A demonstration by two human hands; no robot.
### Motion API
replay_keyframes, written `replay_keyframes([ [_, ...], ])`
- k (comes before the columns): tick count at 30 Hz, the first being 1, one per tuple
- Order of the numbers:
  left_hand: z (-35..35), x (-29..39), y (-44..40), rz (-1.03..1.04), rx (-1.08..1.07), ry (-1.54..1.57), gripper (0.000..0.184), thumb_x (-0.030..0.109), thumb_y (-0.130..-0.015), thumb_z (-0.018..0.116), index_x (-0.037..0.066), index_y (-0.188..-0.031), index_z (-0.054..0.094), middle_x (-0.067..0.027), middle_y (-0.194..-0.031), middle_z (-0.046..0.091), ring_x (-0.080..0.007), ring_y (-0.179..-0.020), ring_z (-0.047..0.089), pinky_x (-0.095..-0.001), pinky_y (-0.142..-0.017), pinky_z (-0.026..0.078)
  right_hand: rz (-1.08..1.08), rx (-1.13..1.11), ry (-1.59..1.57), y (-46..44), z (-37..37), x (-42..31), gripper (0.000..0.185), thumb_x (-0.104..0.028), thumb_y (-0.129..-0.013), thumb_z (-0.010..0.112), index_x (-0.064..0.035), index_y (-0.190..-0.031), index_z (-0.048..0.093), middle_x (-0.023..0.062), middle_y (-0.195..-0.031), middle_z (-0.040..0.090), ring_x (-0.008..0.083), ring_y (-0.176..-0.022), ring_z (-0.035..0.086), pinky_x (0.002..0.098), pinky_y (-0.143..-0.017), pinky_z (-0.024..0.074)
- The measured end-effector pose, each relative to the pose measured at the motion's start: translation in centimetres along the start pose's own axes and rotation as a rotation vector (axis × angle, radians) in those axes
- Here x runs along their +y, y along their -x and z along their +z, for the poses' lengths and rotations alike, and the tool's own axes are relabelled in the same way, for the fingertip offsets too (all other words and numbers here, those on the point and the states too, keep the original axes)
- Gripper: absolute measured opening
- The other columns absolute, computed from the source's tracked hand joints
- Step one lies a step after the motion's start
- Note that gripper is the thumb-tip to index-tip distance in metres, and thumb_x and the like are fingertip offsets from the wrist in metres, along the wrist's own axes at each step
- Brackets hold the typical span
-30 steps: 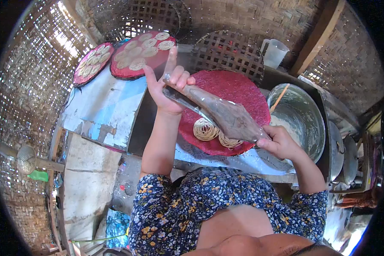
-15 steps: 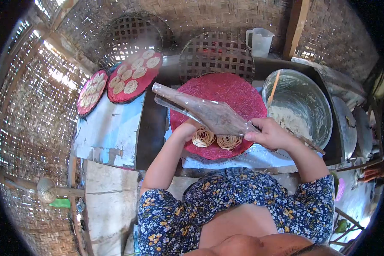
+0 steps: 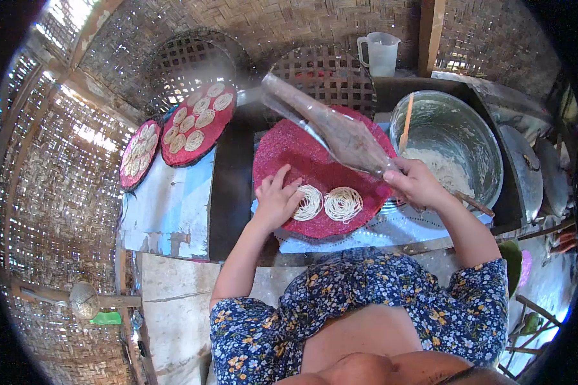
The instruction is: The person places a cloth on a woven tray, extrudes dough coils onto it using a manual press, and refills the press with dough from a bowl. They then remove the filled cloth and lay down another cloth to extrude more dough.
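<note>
My right hand [image 3: 417,183] is closed around the narrow end of a clear plastic piping bag [image 3: 343,131] with greyish filling. The bag slants up and to the left above a round red mat [image 3: 282,151]. On the mat's near half lie two pale coiled noodle-like rounds, a left coil [image 3: 309,203] and a right coil [image 3: 343,205]. With fingers spread, my left hand [image 3: 278,199] is over the mat's left side, its fingertips beside the left coil. Whether they touch the coil or the mat, I cannot tell.
A large bowl [image 3: 488,151] of pale dough stands to the right, with an orange-handled tool [image 3: 406,122] and a stick [image 3: 472,202] in it. Behind are a plastic jug [image 3: 383,54] and woven trays. Two red mats with several coils, one larger [image 3: 215,131], lean at the left.
My left hand has come out from beneath the bag and now spreads at the mat's left. The bag has swung steeper and to the right in my right hand. The view has shifted slightly.
</note>
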State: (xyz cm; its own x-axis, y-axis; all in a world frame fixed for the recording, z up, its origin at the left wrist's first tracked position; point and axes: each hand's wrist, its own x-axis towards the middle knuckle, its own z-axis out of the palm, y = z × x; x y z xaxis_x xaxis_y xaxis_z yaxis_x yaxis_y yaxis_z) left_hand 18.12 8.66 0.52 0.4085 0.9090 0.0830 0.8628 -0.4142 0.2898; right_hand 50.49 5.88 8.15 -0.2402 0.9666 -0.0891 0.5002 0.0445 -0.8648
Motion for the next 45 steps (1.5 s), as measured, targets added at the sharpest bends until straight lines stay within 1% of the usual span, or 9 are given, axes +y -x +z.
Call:
replay_keyframes([
  [4, -2.0, 0.4, 0.4, -0.045, 0.279, -0.331, 0.063, 0.041, -0.077, 0.056, 0.014, -0.131, 0.038, -0.0090, -0.141, 0.026, -0.0352, -0.118, 0.032, -0.0484, -0.096, 0.023, 0.021, 0.000, -0.096, 0.5, -0.4, 0.1, 0.047, -0.046, -0.081, 0.054, -0.0002, -0.089, 0.060, 0.0025, -0.060, 0.053, 0.0106, -0.057, 0.050, 0.0283, -0.052, 0.0403],
  [11, -6.2, 6.4, -3.7, 0.224, 0.399, 0.105, 0.071, 0.033, -0.063, 0.069, 0.004, -0.122, 0.043, -0.0197, -0.129, 0.040, -0.0353, -0.119, 0.037, -0.0455, -0.095, 0.030, -0.060, -0.164, -0.305, 0.2, 3.1, -2.4, 0.052, -0.050, -0.086, 0.045, 0.0005, -0.090, 0.060, 0.0023, -0.063, 0.054, 0.0116, -0.057, 0.051, 0.0297, -0.052, 0.0420],
  [12, -6.8, 9.6, -4.2, 0.024, 0.460, 0.551, 0.055, 0.033, -0.062, 0.069, 0.001, -0.104, 0.055, -0.0202, -0.102, 0.059, -0.0332, -0.096, 0.057, -0.0418, -0.083, 0.042, -0.065, -0.179, -0.288, 0.2, 3.2, -3.0, 0.054, -0.050, -0.086, 0.043, 0.0012, -0.090, 0.059, 0.0053, -0.063, 0.055, 0.0155, -0.059, 0.053, 0.0319, -0.055, 0.0430],
  [16, -8.3, 11.7, -5.6, 0.015, 0.589, 0.113, 0.030, 0.030, -0.065, 0.066, 0.002, -0.074, 0.060, -0.0130, -0.067, 0.062, -0.0336, -0.062, 0.061, -0.0423, -0.065, 0.047, -0.351, 0.023, 0.129, -0.6, 0.6, -5.2, 0.059, -0.052, -0.087, 0.037, 0.0035, -0.094, 0.056, 0.0177, -0.070, 0.056, 0.0323, -0.071, 0.057, 0.0400, -0.068, 0.0444],
  [21, -6.6, 15.7, -6.2, 0.263, 0.272, -0.094, 0.017, 0.022, -0.064, 0.061, 0.006, -0.070, 0.059, -0.0175, -0.071, 0.061, -0.0341, -0.066, 0.061, -0.0436, -0.061, 0.048, -0.737, 0.623, 0.467, -0.2, -2.3, -8.9, 0.038, -0.031, -0.078, 0.058, 0.0032, -0.093, 0.052, 0.0217, -0.085, 0.053, 0.0393, -0.081, 0.051, 0.0438, -0.074, 0.0422],
  [25, -7.0, 15.8, -5.7, 0.416, 0.072, 0.009, 0.013, 0.017, -0.061, 0.061, 0.010, -0.071, 0.060, -0.0149, -0.070, 0.062, -0.0330, -0.069, 0.061, -0.0429, -0.061, 0.050, -1.079, 0.422, 0.665, 4.5, -2.4, -10.0, 0.047, -0.017, -0.065, 0.066, 0.0016, -0.103, 0.044, 0.0199, -0.094, 0.053, 0.0363, -0.085, 0.052, 0.0435, -0.080, 0.0403],
  [30, -8.4, 17.9, -3.3, 0.475, 0.048, -0.141, 0.015, 0.015, -0.060, 0.061, 0.005, -0.071, 0.059, -0.0152, -0.066, 0.061, -0.0307, -0.063, 0.061, -0.0419, -0.058, 0.049, -0.456, 0.038, 0.436, 7.3, -4.6, -9.0, 0.062, -0.016, -0.067, 0.067, 0.0042, -0.113, 0.030, 0.0224, -0.090, 0.054, 0.0406, -0.081, 0.055, 0.0441, -0.077, 0.0435],
  [34, -8.2, 17.3, -3.2, 0.539, 0.205, -0.151, 0.015, 0.017, -0.060, 0.062, 0.005, -0.068, 0.058, -0.0140, -0.062, 0.060, -0.0295, -0.060, 0.061, -0.0399, -0.057, 0.049, -0.521, 0.221, 0.200, 8.8, -7.3, -8.9, 0.051, -0.008, -0.064, 0.062, 0.0000, -0.106, 0.035, 0.0064, -0.073, 0.052, 0.0148, -0.063, 0.051, 0.0297, -0.061, 0.0449],
  [45, -5.7, 17.3, -4.1, 0.586, 0.324, -0.085, 0.013, 0.015, -0.057, 0.063, 0.006, -0.063, 0.055, -0.0112, -0.058, 0.057, -0.0282, -0.055, 0.058, -0.0383, -0.055, 0.045, -0.467, 0.342, 0.088, 8.5, -9.1, -6.7, 0.041, -0.003, -0.069, 0.056, -0.0024, -0.105, 0.036, 0.0039, -0.066, 0.051, 0.0111, -0.058, 0.049, 0.0261, -0.055, 0.0404],
])
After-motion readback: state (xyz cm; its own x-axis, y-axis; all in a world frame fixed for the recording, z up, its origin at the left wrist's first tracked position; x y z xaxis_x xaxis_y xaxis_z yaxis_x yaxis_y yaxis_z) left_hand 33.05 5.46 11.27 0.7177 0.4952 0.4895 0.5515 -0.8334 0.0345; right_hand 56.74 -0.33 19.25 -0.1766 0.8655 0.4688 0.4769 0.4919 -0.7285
